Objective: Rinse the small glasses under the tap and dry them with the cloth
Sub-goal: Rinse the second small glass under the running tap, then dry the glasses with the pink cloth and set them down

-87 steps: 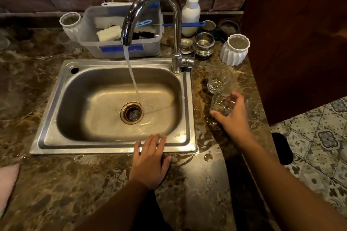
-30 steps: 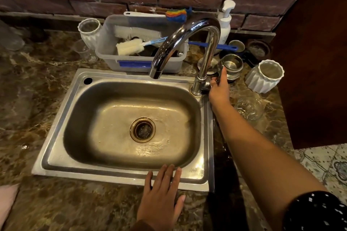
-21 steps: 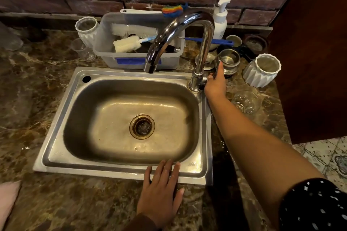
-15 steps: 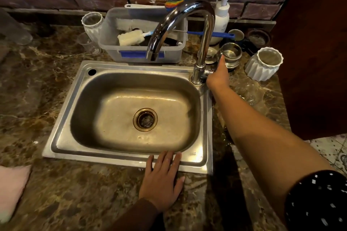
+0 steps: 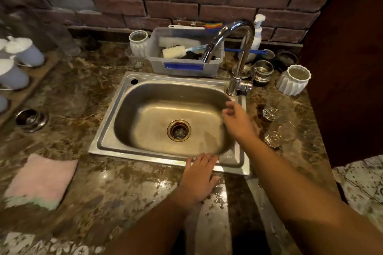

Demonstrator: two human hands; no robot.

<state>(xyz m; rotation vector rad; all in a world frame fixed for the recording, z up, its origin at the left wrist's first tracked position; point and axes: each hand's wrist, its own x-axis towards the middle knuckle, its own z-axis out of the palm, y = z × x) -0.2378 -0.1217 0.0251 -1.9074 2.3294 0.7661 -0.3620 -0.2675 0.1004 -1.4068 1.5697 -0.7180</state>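
Note:
Two small clear glasses stand on the wet counter right of the sink, one farther back (image 5: pixel 273 109) and one nearer (image 5: pixel 279 134). My right hand (image 5: pixel 238 123) hovers over the sink's right side with loose, empty fingers, left of the glasses. Flat on the counter at the sink's front rim lies my left hand (image 5: pixel 200 180), holding nothing. The chrome tap (image 5: pixel 238 47) arches over the steel sink (image 5: pixel 107 136) and no water runs from it. A pink cloth (image 5: pixel 41 180) lies folded on the counter at the far left.
Behind the sink stand a grey tub (image 5: pixel 184 66) of brushes, a soap pump (image 5: pixel 258 35), steel cups (image 5: pixel 263 71) and two white ribbed pots (image 5: pixel 293 79), (image 5: pixel 138 42). A tray of lidded cups (image 5: pixel 16 62) is at the far left. A dark wooden panel (image 5: pixel 348 68) borders the right.
The tap stream stopped after my right hand went to the tap handle. That hand has now left the handle and come back toward me over the sink. The view shifted left, showing the cloth.

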